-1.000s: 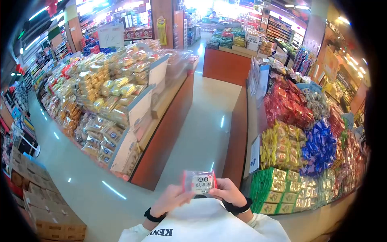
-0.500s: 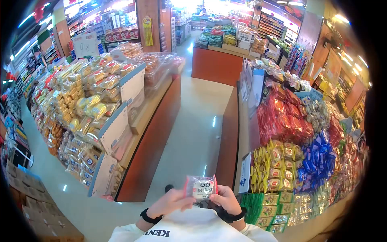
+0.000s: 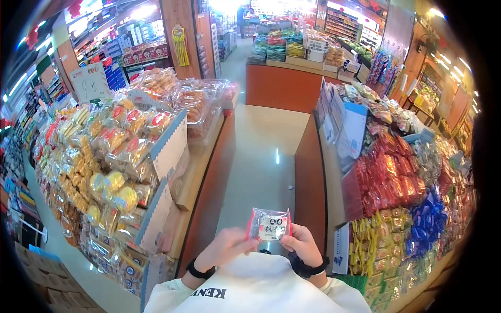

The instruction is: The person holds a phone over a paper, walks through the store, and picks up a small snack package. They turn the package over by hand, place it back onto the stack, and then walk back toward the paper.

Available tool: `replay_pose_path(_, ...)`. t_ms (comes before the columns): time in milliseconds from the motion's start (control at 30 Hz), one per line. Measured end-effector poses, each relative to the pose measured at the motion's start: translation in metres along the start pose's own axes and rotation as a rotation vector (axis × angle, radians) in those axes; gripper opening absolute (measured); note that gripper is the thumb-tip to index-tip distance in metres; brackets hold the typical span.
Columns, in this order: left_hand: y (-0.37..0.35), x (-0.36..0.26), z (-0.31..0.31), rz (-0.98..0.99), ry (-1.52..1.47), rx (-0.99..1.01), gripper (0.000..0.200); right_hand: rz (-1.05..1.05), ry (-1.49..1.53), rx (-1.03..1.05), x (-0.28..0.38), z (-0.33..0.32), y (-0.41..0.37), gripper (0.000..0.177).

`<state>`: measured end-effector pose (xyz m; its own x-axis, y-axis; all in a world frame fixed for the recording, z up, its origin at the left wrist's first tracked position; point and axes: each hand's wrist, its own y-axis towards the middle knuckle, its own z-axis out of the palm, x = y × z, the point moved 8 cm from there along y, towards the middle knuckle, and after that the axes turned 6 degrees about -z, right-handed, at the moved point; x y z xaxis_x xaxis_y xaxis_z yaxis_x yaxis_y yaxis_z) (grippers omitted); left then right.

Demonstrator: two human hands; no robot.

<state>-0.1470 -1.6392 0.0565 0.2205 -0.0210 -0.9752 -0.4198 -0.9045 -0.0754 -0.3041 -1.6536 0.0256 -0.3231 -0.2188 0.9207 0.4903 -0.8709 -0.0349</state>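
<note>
I hold a small clear snack packet (image 3: 270, 225) with red edges and a white label in front of my chest. My left hand (image 3: 225, 248) pinches its left edge and my right hand (image 3: 301, 243) grips its right side. Both wrists carry black bands, and my white top fills the bottom of the view. The packet hangs above the aisle floor (image 3: 261, 161) between two display counters.
On the left stands a long counter (image 3: 206, 172) piled with bagged pastries (image 3: 115, 151). The right counter (image 3: 310, 182) carries red, blue, yellow and green candy packs (image 3: 402, 198). A third orange counter (image 3: 282, 86) closes the aisle's far end. Cardboard boxes (image 3: 36, 276) lie at bottom left.
The view has advanced into the aisle between the two counters, which now sit closer on both sides. Both hands still hold the packet at the same height.
</note>
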Motion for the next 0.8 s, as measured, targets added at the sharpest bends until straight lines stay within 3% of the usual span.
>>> replay_pose_path(533, 0.094, 0.046, -0.109, -0.075, -0.114, -0.081, 0.019, 0.117, -0.006, 0.178, -0.008, -0.015, 0.165, 0.026)
replay_pose_path(800, 0.217, 0.022, -0.130, -0.036, 0.024, -0.144, 0.024, 0.134, -0.040, 0.223, 0.029, -0.096, 0.250, 0.026)
